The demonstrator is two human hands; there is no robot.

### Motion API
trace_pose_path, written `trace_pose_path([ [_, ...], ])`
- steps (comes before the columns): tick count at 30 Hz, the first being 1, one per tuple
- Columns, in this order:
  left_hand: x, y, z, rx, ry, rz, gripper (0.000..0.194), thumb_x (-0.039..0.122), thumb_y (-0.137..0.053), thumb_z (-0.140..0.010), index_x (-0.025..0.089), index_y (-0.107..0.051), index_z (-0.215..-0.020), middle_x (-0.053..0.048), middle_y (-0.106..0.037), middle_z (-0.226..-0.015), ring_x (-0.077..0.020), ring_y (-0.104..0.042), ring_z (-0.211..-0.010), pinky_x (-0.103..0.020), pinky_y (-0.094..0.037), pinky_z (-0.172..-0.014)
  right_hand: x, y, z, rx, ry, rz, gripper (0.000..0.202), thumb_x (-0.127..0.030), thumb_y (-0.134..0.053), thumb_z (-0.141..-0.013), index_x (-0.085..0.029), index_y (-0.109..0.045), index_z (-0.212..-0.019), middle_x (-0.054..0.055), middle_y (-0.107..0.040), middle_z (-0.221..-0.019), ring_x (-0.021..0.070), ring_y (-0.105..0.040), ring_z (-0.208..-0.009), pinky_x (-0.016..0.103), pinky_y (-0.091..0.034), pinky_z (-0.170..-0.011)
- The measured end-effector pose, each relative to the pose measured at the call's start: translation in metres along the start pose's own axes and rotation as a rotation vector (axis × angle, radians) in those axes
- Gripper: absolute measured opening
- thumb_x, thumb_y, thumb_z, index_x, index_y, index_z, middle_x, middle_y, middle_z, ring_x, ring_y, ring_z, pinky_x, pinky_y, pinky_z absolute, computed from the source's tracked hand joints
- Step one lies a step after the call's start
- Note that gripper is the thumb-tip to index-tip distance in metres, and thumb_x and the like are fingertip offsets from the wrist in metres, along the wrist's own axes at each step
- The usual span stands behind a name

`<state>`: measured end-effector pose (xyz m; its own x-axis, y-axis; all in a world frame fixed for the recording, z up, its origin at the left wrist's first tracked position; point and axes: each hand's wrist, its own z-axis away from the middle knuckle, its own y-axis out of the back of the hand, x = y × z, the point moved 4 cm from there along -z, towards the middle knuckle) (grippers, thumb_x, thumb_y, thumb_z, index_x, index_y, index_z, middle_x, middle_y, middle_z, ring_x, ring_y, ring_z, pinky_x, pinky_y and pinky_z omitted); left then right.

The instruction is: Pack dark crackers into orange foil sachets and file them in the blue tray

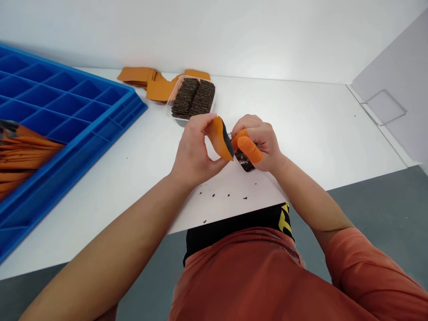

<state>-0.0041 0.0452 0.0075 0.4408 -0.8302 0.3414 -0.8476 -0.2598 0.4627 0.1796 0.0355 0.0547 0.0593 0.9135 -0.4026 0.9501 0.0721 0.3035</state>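
Note:
My left hand (192, 151) is closed round an orange pouch (218, 138), its mouth bowed apart so that a dark inside shows toward the right. My right hand (265, 140), wearing orange finger cots (250, 149) on the thumb and another finger, grips a bundle of dark brown flaky slabs (245, 162) just beside the pouch mouth. The fingers partly cover the slabs. Behind my hands stands a clear plastic tub (170, 98) packed with two rows of similar thin dark slabs (194, 97).
Flat orange pouches (160, 90) lie in piles behind the tub. At left, a blue compartment crate (110, 116) holds several orange pouches (26, 154). Dark crumbs (228, 195) dot the white table (321, 133) near its front edge. A wall rises behind it.

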Motion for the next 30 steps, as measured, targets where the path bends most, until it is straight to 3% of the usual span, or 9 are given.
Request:
trace_pose_path([
  [7,-0.003,0.001,0.003,-0.034,0.023,0.01,0.099,0.046,-0.093,-0.083,0.033,-0.035,-0.162,-0.012,-0.063,-0.14,-0.0336,-0.07,-0.121,-0.051,-0.062,-0.102,-0.001,0.0,-0.001,-0.065,-0.001,0.024,0.058,-0.055,-0.052,-0.117,-0.019,-0.064,-0.073,-0.003,-0.069,-0.078,0.0078,-0.057,-0.07,0.03,-0.046,-0.078],
  [12,-0.008,0.0,0.002,-0.024,0.012,0.015,0.108,0.052,-0.098,-0.074,0.036,-0.035,-0.161,-0.012,-0.066,-0.136,-0.0348,-0.071,-0.115,-0.052,-0.064,-0.094,-0.002,-0.002,-0.002,-0.061,0.01,0.05,0.053,-0.055,-0.064,-0.113,-0.019,-0.062,-0.073,-0.005,-0.066,-0.075,0.007,-0.055,-0.069,0.03,-0.045,-0.077],
  [18,-0.013,-0.001,0.003,-0.016,0.079,0.066,0.105,0.055,-0.099,-0.07,0.036,-0.042,-0.156,-0.013,-0.066,-0.138,-0.0367,-0.071,-0.118,-0.055,-0.065,-0.097,-0.002,-0.003,-0.002,-0.071,-0.036,0.07,0.058,-0.057,-0.061,-0.114,-0.019,-0.061,-0.071,-0.005,-0.066,-0.074,0.0068,-0.052,-0.067,0.03,-0.044,-0.076],
  [25,-0.01,0.002,0.002,-0.005,0.008,0.009,0.113,0.05,-0.101,-0.068,0.037,-0.038,-0.161,-0.014,-0.066,-0.141,-0.0378,-0.072,-0.121,-0.054,-0.066,-0.094,-0.002,-0.003,-0.001,-0.061,-0.018,0.048,0.053,-0.049,-0.065,-0.113,-0.018,-0.059,-0.07,-0.005,-0.066,-0.074,0.0065,-0.05,-0.066,0.029,-0.042,-0.075],
  [30,-0.014,0.0,0.005,0.013,0.072,0.038,0.116,0.055,-0.103,-0.066,0.037,-0.038,-0.16,-0.015,-0.064,-0.145,-0.0405,-0.07,-0.128,-0.057,-0.066,-0.098,-0.003,-0.001,-0.001,-0.056,-0.027,0.07,0.052,-0.043,-0.062,-0.115,-0.019,-0.063,-0.069,-0.004,-0.068,-0.075,0.0066,-0.052,-0.065,0.03,-0.044,-0.077],
])
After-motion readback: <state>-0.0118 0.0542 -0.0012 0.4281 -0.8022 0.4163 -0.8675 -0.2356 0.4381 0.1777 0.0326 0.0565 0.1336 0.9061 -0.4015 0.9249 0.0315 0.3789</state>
